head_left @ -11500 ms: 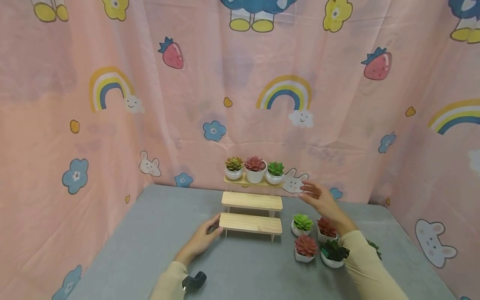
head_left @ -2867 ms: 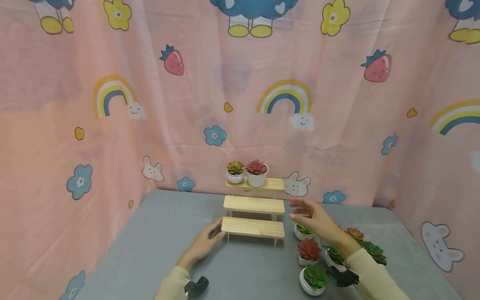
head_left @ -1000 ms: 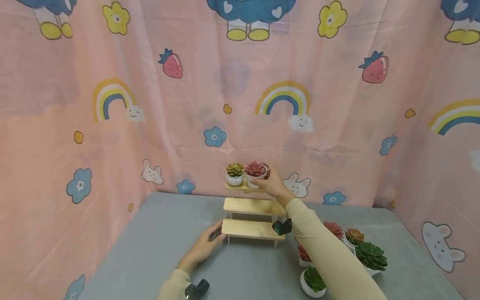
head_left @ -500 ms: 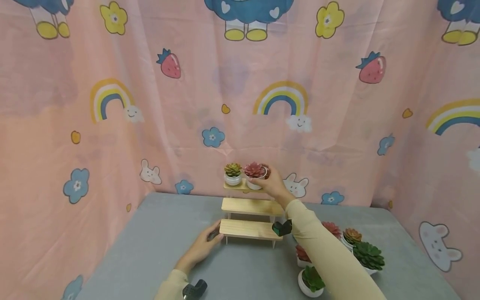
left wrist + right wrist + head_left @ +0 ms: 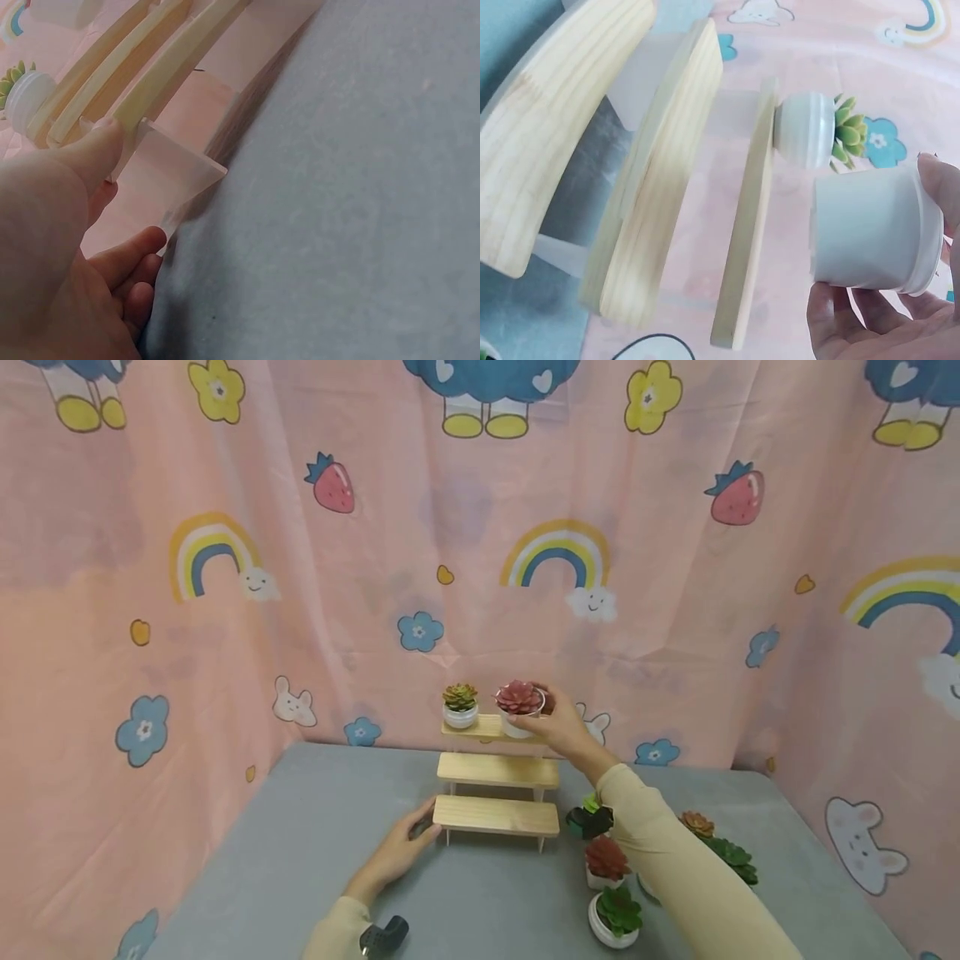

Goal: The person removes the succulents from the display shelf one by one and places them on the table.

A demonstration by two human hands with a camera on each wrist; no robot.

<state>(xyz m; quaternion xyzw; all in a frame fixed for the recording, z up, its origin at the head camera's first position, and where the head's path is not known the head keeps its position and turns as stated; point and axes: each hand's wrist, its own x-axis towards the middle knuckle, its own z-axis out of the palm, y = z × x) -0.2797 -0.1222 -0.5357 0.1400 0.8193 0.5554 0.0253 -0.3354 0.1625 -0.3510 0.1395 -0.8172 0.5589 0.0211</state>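
My right hand [image 5: 566, 735] grips the white pot [image 5: 870, 229] of a pink succulent [image 5: 517, 697], fingers and thumb on opposite sides. In the right wrist view a gap separates the pot's base from the top step [image 5: 748, 225] of a three-step wooden display stand [image 5: 497, 814]. A yellow-green succulent [image 5: 460, 697] in a round white pot stands at the left end of that step. At the lowest step's left end, my left hand [image 5: 397, 852] holds the stand; its thumb touches the board's end, with the fingers beside the clear leg [image 5: 176, 154].
Right of the stand, potted succulents sit on the grey table [image 5: 315, 827]: a green one [image 5: 618, 910], a red one [image 5: 606, 858], an orange one [image 5: 697, 823] and others partly behind the right arm. A patterned pink curtain [image 5: 360, 568] hangs behind.
A green succulent left the top step earlier and one now stands at the table's front right. My right hand then took the pink succulent's pot and shifted it right. The left hand stays.
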